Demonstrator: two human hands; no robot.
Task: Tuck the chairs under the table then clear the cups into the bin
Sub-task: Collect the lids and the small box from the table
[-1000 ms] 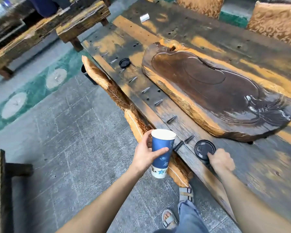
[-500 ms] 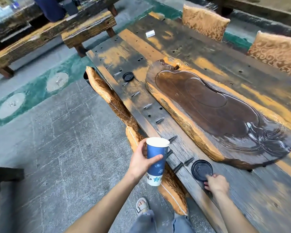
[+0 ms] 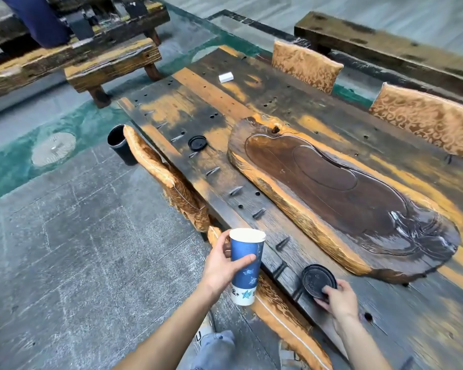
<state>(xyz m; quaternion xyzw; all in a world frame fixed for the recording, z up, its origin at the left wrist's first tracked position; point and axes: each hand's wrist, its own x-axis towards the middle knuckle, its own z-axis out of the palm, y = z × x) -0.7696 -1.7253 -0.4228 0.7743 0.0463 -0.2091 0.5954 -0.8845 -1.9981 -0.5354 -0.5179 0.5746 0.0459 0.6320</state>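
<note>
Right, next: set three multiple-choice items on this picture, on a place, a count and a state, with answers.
1. Where does the black bin stand? A on a bench; B on the floor beside a chair; C in a tray.
2. How many black lids lie on the table? A one; B three; C two.
3. What is the left hand doing? A gripping the blue cup; B lying flat; C pinching a lid.
1 B, it stands by the chair back. 2 C, the right hand grips the near lid, another lies farther along. 3 A, fingers curl round the cup.
</note>
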